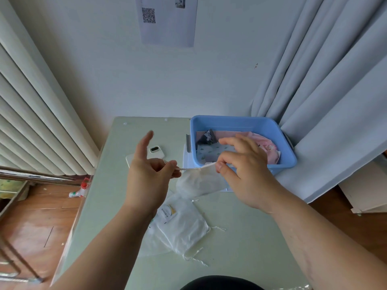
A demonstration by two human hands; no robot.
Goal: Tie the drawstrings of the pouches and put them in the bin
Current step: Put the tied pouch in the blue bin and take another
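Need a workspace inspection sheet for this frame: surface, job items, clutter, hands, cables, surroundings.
Surface: pale green table, partly covered.
Job's things: held pouch above the table; more white pouches lying nearer the front; blue bin far right, with patterned fabric items inside.
Clutter: white phone-like device, mid-table.
Hands: left hand pinches the drawstring; right hand pinches the pouch's mouth.
Cables: nothing seen.
Surroundings: radiator left, curtain right, QR sheet on wall, spray bottle on floor.
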